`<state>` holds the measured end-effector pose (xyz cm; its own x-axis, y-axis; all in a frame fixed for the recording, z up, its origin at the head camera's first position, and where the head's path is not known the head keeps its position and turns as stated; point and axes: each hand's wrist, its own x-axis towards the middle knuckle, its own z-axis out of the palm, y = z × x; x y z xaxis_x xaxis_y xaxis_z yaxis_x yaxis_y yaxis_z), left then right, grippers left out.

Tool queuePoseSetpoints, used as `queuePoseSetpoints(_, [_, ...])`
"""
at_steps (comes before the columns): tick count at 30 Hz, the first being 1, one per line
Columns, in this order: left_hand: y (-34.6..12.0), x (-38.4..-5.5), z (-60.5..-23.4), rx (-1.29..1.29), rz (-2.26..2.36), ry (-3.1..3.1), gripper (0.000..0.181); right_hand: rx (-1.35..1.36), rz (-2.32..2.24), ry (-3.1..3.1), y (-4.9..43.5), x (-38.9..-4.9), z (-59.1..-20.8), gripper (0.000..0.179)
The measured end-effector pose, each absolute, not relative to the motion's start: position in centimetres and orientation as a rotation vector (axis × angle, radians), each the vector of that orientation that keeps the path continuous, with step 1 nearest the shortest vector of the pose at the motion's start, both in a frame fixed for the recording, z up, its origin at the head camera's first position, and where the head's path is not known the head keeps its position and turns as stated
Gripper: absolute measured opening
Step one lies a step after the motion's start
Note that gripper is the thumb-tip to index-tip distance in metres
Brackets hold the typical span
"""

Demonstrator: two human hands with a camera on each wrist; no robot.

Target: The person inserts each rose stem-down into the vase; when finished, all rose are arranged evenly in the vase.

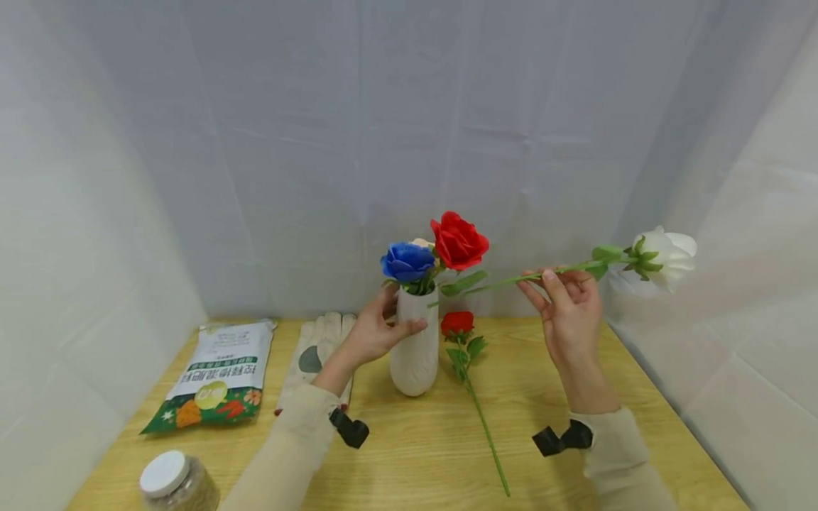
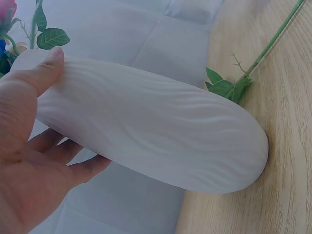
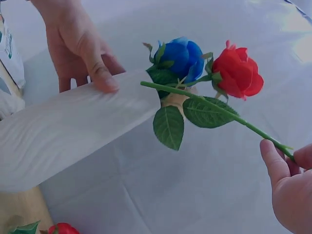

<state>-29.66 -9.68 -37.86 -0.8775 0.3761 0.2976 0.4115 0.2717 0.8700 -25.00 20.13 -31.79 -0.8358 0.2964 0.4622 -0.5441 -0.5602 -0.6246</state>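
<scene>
A ribbed white vase [image 1: 414, 362] stands upright on the table, holding a blue rose [image 1: 407, 261], a red rose [image 1: 460, 241] and a pale flower mostly hidden behind them. My left hand [image 1: 373, 330] grips the vase near its top, thumb [image 2: 51, 63] on one side and fingers on the other. To the right, my right hand [image 1: 575, 319] pinches the green stem of a white rose [image 1: 667, 257]. That bloom points right, and the bare stem end [image 3: 146, 84] is close to the vase mouth. Whether they touch, I cannot tell.
Another red rose [image 1: 457, 323] lies on the wooden table [image 1: 409, 454], right of the vase. Pale gloves [image 1: 313, 355] and a printed bag [image 1: 220, 372] lie to the left. A white-lidded jar [image 1: 165, 474] stands at the near left. Pale sheeting [image 1: 287, 142] surrounds the table.
</scene>
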Motion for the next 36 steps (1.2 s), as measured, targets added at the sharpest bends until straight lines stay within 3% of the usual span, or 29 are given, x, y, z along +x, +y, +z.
queuePoseSetpoints(10, [-9.6, -29.5, -37.6, -0.772, -1.714, -2.468, 0.087, 0.574, 2.341, -0.960, 18.9, -25.2, -30.9, 0.013])
queuePoseSetpoints(36, [-9.7, -29.5, -37.8, -0.764, -1.718, -2.475, 0.092, 1.025, 1.806, -1.453, 14.4, -25.4, -30.7, 0.020])
